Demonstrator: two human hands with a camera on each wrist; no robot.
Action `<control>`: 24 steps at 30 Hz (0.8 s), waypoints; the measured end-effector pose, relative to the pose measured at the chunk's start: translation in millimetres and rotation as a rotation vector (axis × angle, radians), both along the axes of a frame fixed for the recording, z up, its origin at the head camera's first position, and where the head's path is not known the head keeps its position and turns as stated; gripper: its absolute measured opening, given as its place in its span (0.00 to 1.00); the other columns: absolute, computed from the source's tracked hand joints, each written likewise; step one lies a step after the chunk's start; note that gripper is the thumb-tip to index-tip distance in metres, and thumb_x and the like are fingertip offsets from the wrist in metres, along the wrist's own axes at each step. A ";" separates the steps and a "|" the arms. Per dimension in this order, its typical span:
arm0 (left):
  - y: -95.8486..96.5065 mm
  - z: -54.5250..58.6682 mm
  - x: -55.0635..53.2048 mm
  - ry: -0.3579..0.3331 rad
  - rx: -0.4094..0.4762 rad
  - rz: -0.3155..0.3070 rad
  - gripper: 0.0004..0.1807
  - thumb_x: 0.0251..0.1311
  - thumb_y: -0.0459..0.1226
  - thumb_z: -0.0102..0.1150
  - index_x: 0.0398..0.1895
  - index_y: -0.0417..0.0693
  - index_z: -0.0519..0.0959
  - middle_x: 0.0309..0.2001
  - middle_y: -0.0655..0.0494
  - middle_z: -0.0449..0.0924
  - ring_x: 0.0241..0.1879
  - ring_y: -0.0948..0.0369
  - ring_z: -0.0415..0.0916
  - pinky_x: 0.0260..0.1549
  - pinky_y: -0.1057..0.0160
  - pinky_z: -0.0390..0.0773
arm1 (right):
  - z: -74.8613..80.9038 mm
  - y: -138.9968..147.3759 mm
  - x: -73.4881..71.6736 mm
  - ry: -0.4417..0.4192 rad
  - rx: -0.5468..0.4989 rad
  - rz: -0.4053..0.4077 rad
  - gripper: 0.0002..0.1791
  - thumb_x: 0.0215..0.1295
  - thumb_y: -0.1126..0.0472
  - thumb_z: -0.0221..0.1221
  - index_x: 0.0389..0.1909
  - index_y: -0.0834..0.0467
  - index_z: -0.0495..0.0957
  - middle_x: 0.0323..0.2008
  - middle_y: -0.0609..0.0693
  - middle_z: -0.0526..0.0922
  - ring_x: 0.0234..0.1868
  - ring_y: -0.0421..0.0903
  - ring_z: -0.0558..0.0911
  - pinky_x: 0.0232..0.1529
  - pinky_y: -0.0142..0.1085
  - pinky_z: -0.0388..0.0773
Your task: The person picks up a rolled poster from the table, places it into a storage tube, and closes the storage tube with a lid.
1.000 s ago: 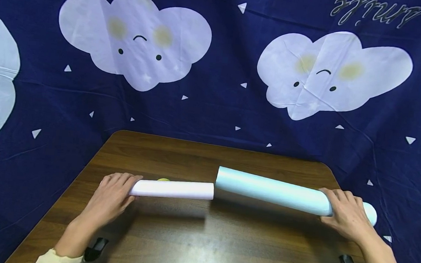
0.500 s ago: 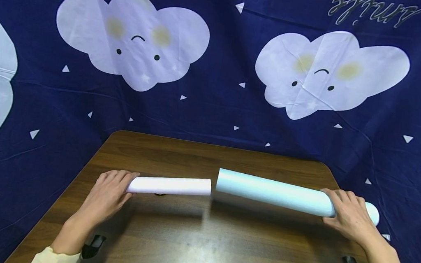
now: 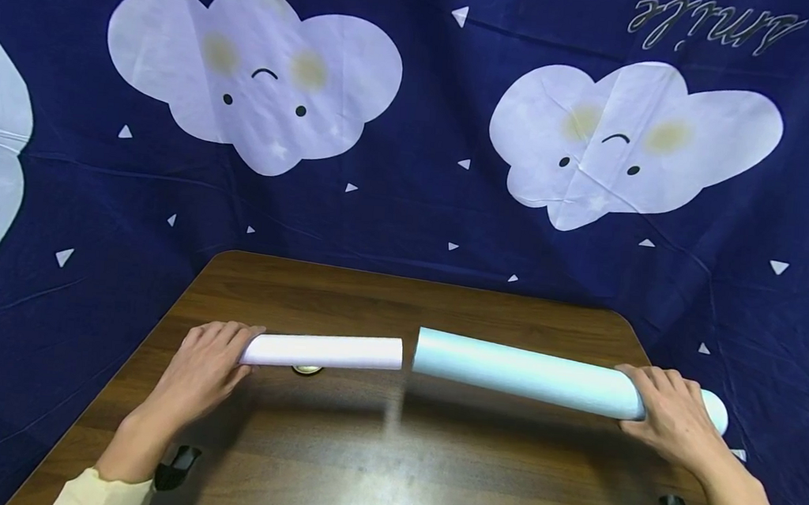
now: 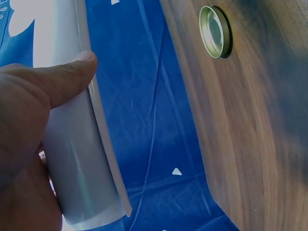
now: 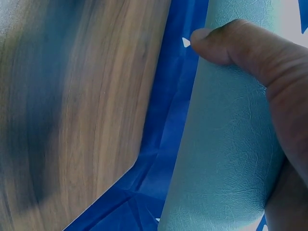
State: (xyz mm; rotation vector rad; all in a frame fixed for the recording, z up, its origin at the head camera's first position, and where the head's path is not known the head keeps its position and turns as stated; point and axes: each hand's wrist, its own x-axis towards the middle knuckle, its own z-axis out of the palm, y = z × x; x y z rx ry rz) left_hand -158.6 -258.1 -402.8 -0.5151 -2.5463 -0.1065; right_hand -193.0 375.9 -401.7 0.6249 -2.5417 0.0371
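Observation:
My left hand (image 3: 206, 368) grips the left end of a white rolled sheet (image 3: 325, 351), held level above the table. The left wrist view shows the thumb across the white roll (image 4: 82, 159), whose loose edge runs along its length. My right hand (image 3: 673, 412) holds a thicker light-blue tube (image 3: 523, 373) near its right end. That tube slopes down to the right, and the right wrist view shows the thumb on its wrinkled surface (image 5: 226, 139). A narrow gap separates the facing ends of roll and tube. The fingers under both are mostly hidden.
On the wooden table (image 3: 373, 472) lies a small round gold-rimmed lid or tin (image 4: 214, 32), partly hidden behind the white roll in the head view. A dark-blue cloth (image 3: 430, 112) with cloud prints hangs behind the table. Black straps (image 3: 177, 468) show at both wrists.
My left hand and the white roll have moved slightly up and left in the head view, uncovering the lid's lower edge. The blue tube's left end has dropped slightly.

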 end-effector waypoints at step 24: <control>1.8 0.4 -2.9 0.008 0.001 -0.004 0.31 0.41 0.36 0.73 0.53 0.46 0.74 0.44 0.46 0.79 0.46 0.46 0.75 0.43 0.45 0.68 | 0.5 -2.8 2.7 0.001 0.014 0.012 0.44 0.21 0.54 0.74 0.51 0.56 0.73 0.38 0.56 0.80 0.39 0.59 0.74 0.35 0.53 0.63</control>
